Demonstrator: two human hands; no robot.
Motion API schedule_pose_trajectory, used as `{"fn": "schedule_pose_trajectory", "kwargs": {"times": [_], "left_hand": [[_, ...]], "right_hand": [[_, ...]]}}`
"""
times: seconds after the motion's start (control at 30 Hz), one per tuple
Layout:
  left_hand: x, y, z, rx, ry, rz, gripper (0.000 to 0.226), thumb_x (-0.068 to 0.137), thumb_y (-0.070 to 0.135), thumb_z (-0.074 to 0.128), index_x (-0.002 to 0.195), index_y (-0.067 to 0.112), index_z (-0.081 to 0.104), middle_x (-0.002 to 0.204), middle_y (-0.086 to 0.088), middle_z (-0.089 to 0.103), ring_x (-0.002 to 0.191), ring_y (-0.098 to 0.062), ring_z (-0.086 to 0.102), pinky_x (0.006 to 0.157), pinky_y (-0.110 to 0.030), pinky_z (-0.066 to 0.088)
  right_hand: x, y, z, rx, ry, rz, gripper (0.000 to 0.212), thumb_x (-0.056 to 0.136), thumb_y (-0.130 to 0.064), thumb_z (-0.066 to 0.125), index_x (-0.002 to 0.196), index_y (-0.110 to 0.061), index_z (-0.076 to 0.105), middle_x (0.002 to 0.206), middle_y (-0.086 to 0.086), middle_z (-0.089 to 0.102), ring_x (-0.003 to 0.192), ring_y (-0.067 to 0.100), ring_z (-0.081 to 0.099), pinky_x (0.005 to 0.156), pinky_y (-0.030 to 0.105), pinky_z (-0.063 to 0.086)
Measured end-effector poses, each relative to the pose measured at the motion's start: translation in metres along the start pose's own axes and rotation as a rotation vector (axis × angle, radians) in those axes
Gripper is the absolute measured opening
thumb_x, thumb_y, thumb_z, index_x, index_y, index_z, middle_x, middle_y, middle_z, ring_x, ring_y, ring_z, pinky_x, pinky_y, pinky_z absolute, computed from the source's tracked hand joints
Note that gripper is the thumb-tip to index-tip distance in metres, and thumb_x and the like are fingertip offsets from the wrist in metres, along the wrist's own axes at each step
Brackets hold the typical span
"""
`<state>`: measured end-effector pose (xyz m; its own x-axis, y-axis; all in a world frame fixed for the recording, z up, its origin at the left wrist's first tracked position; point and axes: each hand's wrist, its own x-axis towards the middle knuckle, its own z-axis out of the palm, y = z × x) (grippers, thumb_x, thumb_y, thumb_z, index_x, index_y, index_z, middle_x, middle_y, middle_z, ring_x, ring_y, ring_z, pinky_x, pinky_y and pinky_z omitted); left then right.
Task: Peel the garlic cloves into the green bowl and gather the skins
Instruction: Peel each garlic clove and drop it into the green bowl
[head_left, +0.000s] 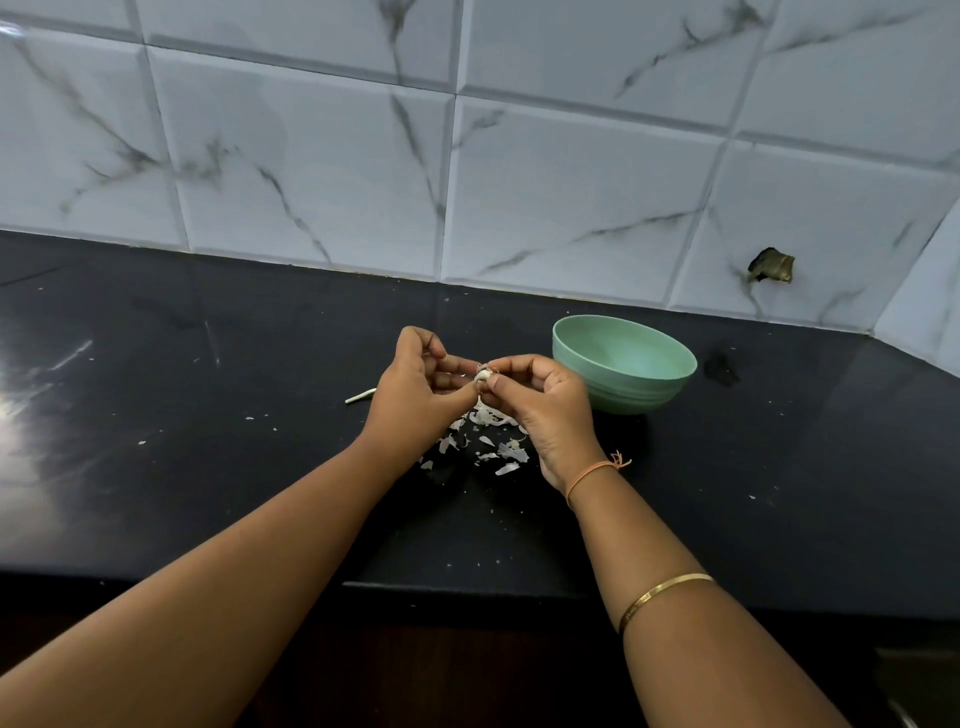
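At near edge of black counter (208, 467): two bare forearms in, stretched fwd. On R forearm, gold bangle (665, 592); further up at R wrist, orange thread (592, 470), knotted, ends loose. Just past wrists, down on counter betw the arms: loose pile of garlic skins (488, 441), pale papery bits, a few specks scattered wider.

Above pile, lifted off the surface: left hand (415, 387) and right hand (540, 400), meeting fingertip to fingertip. Pinched betw them: garlic clove (483, 374), small, whitish, papery skin on it, ragged at top. L thumb + fingers curled in on one side, R thumb + forefinger nipping the other. Both grips closed tight on clove, remaining fingers tucked in.

Left of L hand, flat on counter: small pale stalk piece (360, 397), apart from pile. Right of R hand, slightly further back: green bowl (623, 364), upright on counter, close to hand; touching or not, can't tell. Just right of bowl: dark smudge (722, 369) on surface.

Behind everything: marble-look wall tiles (311, 156), w/ a broken hole (771, 265) low on R side.
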<state>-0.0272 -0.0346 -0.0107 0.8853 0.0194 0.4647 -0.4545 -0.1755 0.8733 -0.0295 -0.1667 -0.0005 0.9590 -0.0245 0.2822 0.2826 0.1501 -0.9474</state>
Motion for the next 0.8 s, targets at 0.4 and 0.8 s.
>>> {"fn": "schedule_pose_trajectory", "kwargs": {"times": [0.4,0.8], "left_hand": [[0.002,-0.0025,-0.0011,0.103,0.052,-0.02,0.039,0.081,0.005,0.069,0.089,0.018,0.034,0.077,0.002,0.07,0.058,0.0,0.059,0.057,-0.01,0.047],[0.0034,-0.0041,-0.0012,0.113,0.186,-0.066,0.032,0.085,0.014,0.066,0.092,0.02,0.035,0.082,-0.001,0.067,0.059,0.0,0.052,0.056,-0.008,0.041]], "right_hand": [[0.0012,0.0027,-0.0001,-0.081,0.005,0.04,0.007,0.082,0.002,0.063,0.083,-0.003,0.068,0.075,0.012,0.068,0.062,0.013,0.064,0.068,0.022,0.057],[0.0023,0.0029,0.0001,-0.11,0.025,-0.03,0.023,0.081,0.011,0.059,0.08,-0.012,0.063,0.078,0.003,0.062,0.067,0.007,0.06,0.067,0.018,0.055]]}}
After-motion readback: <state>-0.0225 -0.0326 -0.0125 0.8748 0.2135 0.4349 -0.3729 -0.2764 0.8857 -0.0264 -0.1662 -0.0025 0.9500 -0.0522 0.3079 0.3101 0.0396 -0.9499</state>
